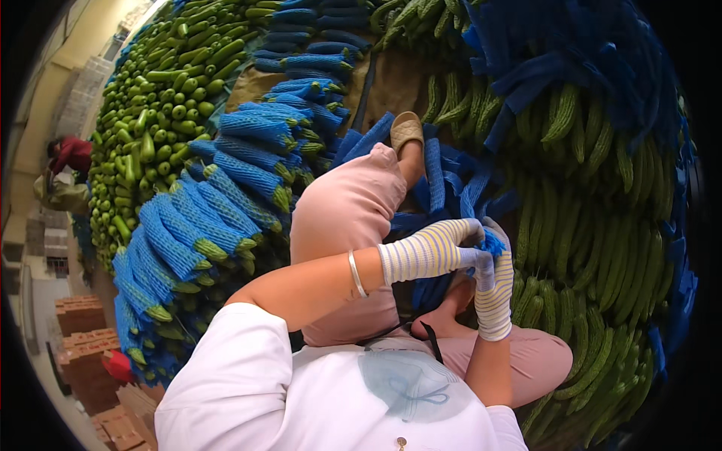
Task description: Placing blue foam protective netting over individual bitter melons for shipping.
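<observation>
My left hand point(432, 246), in a striped knit glove, reaches across in front of my body. Its fingers meet those of my right hand point(496, 289), gloved the same way. Between them both hands pinch a bunched blue foam net sleeve point(493, 242); whether anything is inside it cannot be seen. More blue net sleeves point(435, 171) lie loose on the ground just beyond my hands. To the right, long ridged green bitter melons point(556, 233) rest bare in stacked rows. At my left, bitter melons in blue net sleeves point(177, 233) are piled with their green ends poking out.
Smooth green gourds point(162, 124) form a large heap at the far left. A mound of blue net sleeves point(571, 37) covers melons at the back right. Cardboard boxes point(86, 338) stand at the left, and a person in red point(71, 155) bends over farther off.
</observation>
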A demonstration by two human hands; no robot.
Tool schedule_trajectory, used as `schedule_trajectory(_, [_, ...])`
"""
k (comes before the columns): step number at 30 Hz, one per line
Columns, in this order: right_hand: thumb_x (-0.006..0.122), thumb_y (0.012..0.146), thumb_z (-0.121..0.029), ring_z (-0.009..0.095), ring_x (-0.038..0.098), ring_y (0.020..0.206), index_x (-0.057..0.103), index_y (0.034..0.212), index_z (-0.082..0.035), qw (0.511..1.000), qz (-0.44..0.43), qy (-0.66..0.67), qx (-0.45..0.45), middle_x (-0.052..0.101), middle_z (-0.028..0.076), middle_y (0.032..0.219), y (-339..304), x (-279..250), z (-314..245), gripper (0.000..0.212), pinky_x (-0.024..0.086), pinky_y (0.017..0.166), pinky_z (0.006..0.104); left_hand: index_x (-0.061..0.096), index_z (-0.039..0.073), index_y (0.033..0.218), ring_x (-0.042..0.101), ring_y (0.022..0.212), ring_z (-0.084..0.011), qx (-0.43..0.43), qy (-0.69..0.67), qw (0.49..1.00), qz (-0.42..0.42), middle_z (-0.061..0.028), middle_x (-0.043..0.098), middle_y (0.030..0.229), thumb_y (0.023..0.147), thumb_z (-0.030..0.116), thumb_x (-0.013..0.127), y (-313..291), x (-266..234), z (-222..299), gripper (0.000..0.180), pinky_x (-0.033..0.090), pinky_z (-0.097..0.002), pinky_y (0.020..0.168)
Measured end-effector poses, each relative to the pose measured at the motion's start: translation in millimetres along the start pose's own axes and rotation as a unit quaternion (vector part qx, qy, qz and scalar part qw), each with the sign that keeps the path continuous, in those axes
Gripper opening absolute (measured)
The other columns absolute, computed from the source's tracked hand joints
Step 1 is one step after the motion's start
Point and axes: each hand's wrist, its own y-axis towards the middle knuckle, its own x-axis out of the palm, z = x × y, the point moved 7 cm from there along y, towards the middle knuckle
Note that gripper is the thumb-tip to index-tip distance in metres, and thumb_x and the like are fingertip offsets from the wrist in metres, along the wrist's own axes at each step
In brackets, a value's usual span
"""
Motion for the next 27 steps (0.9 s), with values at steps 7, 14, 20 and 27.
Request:
schedule_trajectory(7, [0.057, 0.086, -0.050, 0.023, 0.045, 0.118, 0.031, 0.137, 0.000, 0.964, -0.019, 0.235, 0.125, 0.044, 0.013, 0.130, -25, 12, 17, 0.076, 0.035, 0.101, 0.0336, 0.061, 0.004, 0.096, 0.056, 0.084, -0.0122, 0.036, -0.040, 0.995, 0.089, -0.0055, 0.062, 0.086, 0.090, 0.024, 0.059, -6, 11, -27, 0.021, 0.044, -0.0285, 0.080])
schedule_trajectory(14, [0.056, 0.091, -0.033, 0.022, 0.052, 0.112, 0.034, 0.135, 0.005, 0.954, -0.039, 0.275, 0.113, 0.049, 0.014, 0.124, -30, 20, 5, 0.062, 0.041, 0.097, 0.0344, 0.062, 0.003, 0.093, 0.059, 0.077, -0.0231, 0.165, 0.117, 0.975, 0.092, -0.0123, 0.060, 0.077, 0.090, 0.027, 0.057, -22, 11, -7, 0.024, 0.045, -0.0323, 0.076])
schedule_trajectory(20, [0.058, 0.088, -0.025, 0.020, 0.060, 0.094, 0.051, 0.119, 0.004, 0.957, 0.042, 0.234, 0.167, 0.059, 0.012, 0.108, -36, -27, 50, 0.042, 0.049, 0.084, 0.0294, 0.060, 0.002, 0.086, 0.045, 0.065, -0.0040, 0.085, -0.004, 0.990, 0.111, 0.0017, 0.052, 0.069, 0.092, 0.023, 0.056, -32, -17, 8, 0.022, 0.039, -0.0204, 0.059])
schedule_trajectory(27, [0.052, 0.089, -0.010, 0.011, 0.056, 0.079, 0.056, 0.104, -0.001, 0.988, 0.083, 0.055, 0.117, 0.060, 0.006, 0.090, -25, -12, 54, 0.017, 0.046, 0.077, 0.0204, 0.061, 0.003, 0.101, 0.059, 0.082, -0.0315, 0.330, 0.320, 0.877, 0.139, -0.0150, 0.062, 0.096, 0.075, 0.008, 0.067, -45, 13, 47, 0.027, 0.048, -0.0366, 0.074])
